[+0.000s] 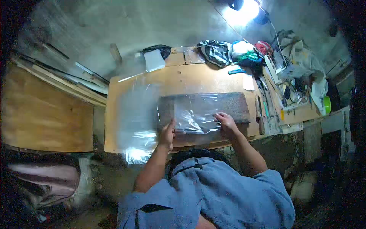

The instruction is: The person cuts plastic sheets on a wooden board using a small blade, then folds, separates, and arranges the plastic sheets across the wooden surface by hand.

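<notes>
A clear plastic sheet (194,114), glossy and creased, is stretched between my two hands above a dark, worn slab (238,105) on the table. My right hand (227,123) pinches the sheet's right edge between thumb and fingers. At the sheet's left edge, my left hand (167,135) is closed on the plastic, its fingers partly hidden. Left of the slab lies more clear plastic (135,118), shiny and hanging over the table's front edge. Whether the held plastic is a single sheet or a bag, I cannot tell.
Along the right of the wooden table (183,82) lie several tools, a blue-handled item (237,71) and cluttered bags. A white packet (154,60) and a black-and-white striped bag (214,52) sit at the back. A lamp (242,13) shines above; a wooden board (47,110) stands left.
</notes>
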Motion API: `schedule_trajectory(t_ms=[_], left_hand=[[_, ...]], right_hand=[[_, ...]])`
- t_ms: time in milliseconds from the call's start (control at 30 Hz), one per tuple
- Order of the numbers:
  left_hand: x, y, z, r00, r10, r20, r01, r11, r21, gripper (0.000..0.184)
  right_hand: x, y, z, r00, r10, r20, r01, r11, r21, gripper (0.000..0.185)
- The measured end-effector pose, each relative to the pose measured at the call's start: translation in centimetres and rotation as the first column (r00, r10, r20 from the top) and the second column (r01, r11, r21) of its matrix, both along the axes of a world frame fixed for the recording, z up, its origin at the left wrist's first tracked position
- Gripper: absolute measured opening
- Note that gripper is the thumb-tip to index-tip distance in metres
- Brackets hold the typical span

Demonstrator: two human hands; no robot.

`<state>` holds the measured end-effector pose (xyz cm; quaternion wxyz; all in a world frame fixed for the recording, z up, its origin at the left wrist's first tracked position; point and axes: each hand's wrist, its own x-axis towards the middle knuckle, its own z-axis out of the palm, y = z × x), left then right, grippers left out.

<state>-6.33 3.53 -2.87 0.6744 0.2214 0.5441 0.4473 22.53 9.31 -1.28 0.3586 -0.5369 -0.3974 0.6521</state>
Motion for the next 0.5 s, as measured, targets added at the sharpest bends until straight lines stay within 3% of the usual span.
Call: schedule_trajectory(t_ms=[67,167,233,267,333,367,500], left_hand=[[-0.2,0.3,-0.7,0.998,-0.026,-0.055,0.029,0.998,0.052,0.056],[0.6,0.6,3.6,0.998,-0.059,-0.020,0.060,0.998,0.036,0.056],[0.7,1.1,4.4,0.965,0.056,0.258,-0.019,0.990,-0.143,0.049],[1.1,1.2,4.8,0.964,0.041,0.261,-0.004,0.990,-0.140,0.049],[1.9,0.9,5.9,0.997,0.075,0.031,-0.074,0.996,-0.050,0.045],[0.9,1.2,3.3,0.999,-0.014,0.051,0.015,1.000,-0.025,0.035],[1.3,1.4,3.3,0.988,-0.127,-0.090,0.127,0.992,-0.008,0.023]], right_hand=[[-0.1,0.0,0.2,1.000,0.003,0.021,-0.003,1.000,-0.009,0.026],[-0.2,0.0,0.0,0.996,-0.021,0.087,0.019,1.000,0.023,0.024],[0.0,0.0,-0.7,0.989,-0.058,0.137,0.050,0.997,0.066,0.023],[0.1,0.2,-1.1,0.991,-0.062,0.122,0.047,0.991,0.129,0.023],[0.2,0.3,-1.2,0.991,-0.080,0.109,0.058,0.980,0.193,0.022],[0.2,0.5,-1.3,0.992,-0.068,0.110,0.048,0.983,0.176,0.021],[-1.1,0.5,2.2,0.989,-0.098,0.106,0.079,0.982,0.171,0.021]])
